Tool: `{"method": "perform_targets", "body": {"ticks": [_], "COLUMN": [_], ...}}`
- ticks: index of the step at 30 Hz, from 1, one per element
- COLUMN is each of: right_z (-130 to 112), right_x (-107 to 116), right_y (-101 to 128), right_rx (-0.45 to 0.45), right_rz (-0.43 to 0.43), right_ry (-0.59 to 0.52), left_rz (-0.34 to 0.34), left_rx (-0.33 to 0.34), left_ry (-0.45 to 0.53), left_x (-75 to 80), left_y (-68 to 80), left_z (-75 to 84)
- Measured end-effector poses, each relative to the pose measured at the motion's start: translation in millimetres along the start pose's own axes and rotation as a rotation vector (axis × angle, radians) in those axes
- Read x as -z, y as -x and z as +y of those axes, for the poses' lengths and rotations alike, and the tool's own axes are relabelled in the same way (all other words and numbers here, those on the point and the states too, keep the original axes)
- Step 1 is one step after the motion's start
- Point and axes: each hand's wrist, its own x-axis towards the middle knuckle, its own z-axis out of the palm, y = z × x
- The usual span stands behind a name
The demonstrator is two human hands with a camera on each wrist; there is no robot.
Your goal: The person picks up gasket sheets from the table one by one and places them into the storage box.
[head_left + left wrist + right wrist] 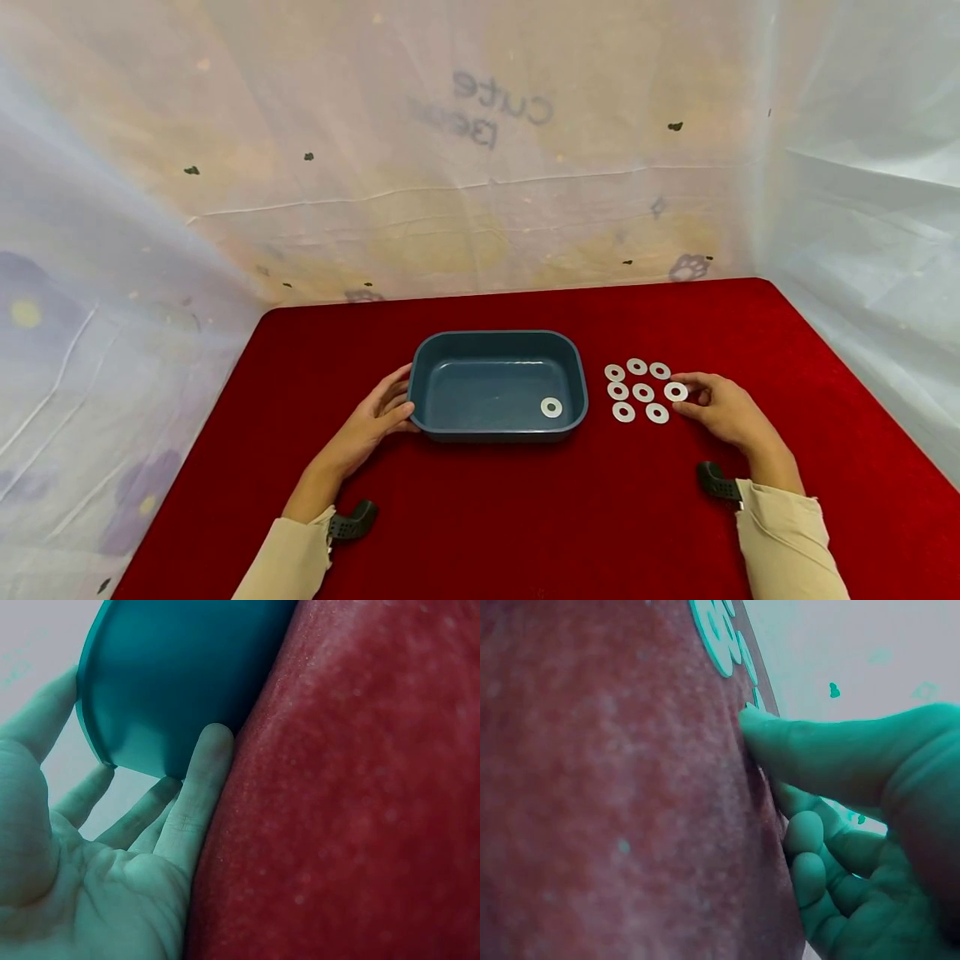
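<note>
A blue-grey rectangular basin (480,433) stands on the red cloth with one flat metal washer (551,400) lying in its right front part. At its left end my left hand (373,417) steadies it, thumb at the rim; in the left wrist view the fairly straight fingers (202,765) rest against the outer wall. To the right of the basin, my right hand (723,408) pinches a washer (676,392) between thumb and index finger, at the right side of a washer group. In the right wrist view the thumb (802,746) covers that washer, and the other fingers curl.
Several flat washers (642,392) lie close together between the basin and my right hand. The red cloth (480,517) covers the table. Patterned plastic sheeting (480,208) rises behind it and at both sides.
</note>
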Motion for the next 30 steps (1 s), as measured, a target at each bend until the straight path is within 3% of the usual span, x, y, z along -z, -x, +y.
{"method": "perform_targets", "body": {"ticks": [23,30], "right_z": [0.0,-1.2], "right_x": [0.7,1.4], "right_y": [-0.9,-0.8], "right_rx": [-0.036,0.0], "right_rz": [0.089,0.171], "right_ry": [0.081,0.072], "left_rz": [-0.017,-0.017], "left_rx": [0.017,0.017], "left_ry": [0.002,0.005], "left_x": [1.5,1.1], "left_y": [2.2,2.4], "left_z": [-2.3,-1.4]}}
